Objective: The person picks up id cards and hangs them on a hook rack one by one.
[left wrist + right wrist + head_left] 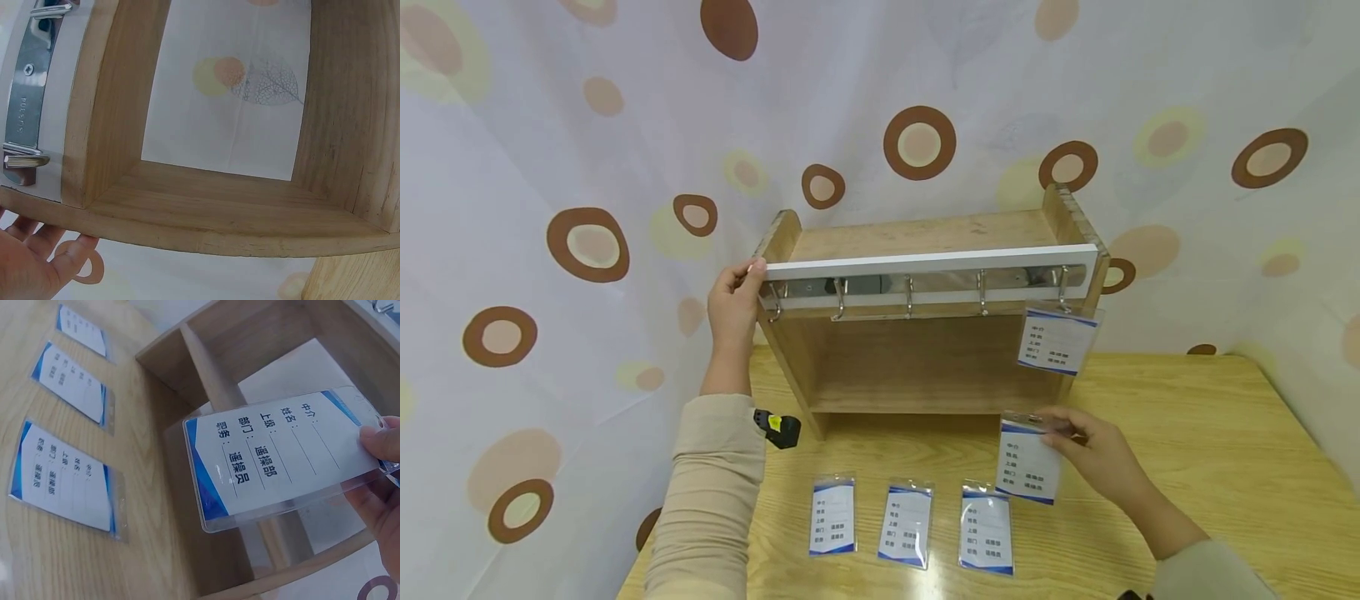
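Observation:
My right hand (1093,454) pinches the top edge of a badge in a clear plastic sleeve (1030,462), thumb on its front, in front of the wooden shelf's lower right. Blue corners and printed lines fill most of the right wrist view on that badge (275,456). At the shelf's upper left corner, my left hand (735,304) rests on the end of the white hook rail (925,260), fingers along the side panel in the left wrist view. Another badge (1058,340) hangs from the rightmost metal hook (1063,287). The other hooks along the rail carry nothing.
Three more sleeved badges lie in a row on the wooden table: a left one (832,517), a middle one (906,525) and a right one (986,531). The wooden shelf (925,237) stands behind them, before a patterned wall covering (865,100).

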A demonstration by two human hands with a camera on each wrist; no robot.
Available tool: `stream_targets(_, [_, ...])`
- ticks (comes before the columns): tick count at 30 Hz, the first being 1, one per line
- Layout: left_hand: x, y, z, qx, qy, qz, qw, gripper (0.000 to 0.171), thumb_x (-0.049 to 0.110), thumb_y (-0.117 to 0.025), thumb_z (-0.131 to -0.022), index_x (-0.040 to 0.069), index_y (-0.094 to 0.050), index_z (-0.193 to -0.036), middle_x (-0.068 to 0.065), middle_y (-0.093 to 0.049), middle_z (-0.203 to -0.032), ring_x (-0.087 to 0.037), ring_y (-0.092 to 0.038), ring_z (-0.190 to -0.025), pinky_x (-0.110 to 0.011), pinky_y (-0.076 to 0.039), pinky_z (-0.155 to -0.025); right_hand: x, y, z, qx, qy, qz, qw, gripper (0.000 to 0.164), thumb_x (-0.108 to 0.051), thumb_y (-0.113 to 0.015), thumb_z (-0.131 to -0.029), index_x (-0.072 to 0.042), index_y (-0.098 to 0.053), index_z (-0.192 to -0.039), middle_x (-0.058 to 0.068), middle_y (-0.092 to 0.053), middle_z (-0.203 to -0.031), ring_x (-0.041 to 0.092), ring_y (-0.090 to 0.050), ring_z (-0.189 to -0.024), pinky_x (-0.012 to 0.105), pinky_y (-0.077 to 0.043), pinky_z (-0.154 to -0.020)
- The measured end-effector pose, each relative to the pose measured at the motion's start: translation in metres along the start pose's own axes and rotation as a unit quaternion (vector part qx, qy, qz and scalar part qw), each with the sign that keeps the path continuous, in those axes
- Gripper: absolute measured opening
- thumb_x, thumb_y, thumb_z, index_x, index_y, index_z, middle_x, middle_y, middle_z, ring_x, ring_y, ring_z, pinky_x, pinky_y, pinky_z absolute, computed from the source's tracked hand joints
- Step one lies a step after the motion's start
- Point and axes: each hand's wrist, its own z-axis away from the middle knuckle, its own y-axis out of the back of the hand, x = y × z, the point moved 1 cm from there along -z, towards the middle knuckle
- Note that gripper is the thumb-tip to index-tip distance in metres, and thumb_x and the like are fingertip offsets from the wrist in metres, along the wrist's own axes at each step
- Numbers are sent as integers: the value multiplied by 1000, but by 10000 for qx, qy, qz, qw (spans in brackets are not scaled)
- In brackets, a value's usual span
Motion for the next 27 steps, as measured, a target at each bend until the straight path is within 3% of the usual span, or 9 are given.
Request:
stream_targets(13, [0,1,0,12,123,66,9999,37,32,-62,-79,5,-61,-103,5,-51,-83,-8,-44,-79,-21,-35,-65,-22,4,-20,223,44,-125,9997,24,-9,-59,-82,-7,-58,-105,6,-59,-90,5,-52,-76,22,-44,-61])
stream_targets(22, [5,1,0,-16,540,132,9985,37,35,-62,-78,9,-60,-105,4,-47,-84,-8,-42,-77,-24,-34,-61,-34,8,-32,331,100,-86,9994,23,-10,-58,-83,-5,-58,-105,7,-58,-89,6,-51,-76,20,-43,-62])
stream_targets(27, [6,0,0,-25,599,306,9977,36,33,-63,-78,9,-60,-104,3,-47,-85,-9,-43,-78,-25,-36,-63,-38,12,-36,407,44,-116,9991,24,-11,-57,-83,-4,-58,-106,7,-57,-90,4,-50,-76,19,-43,-60])
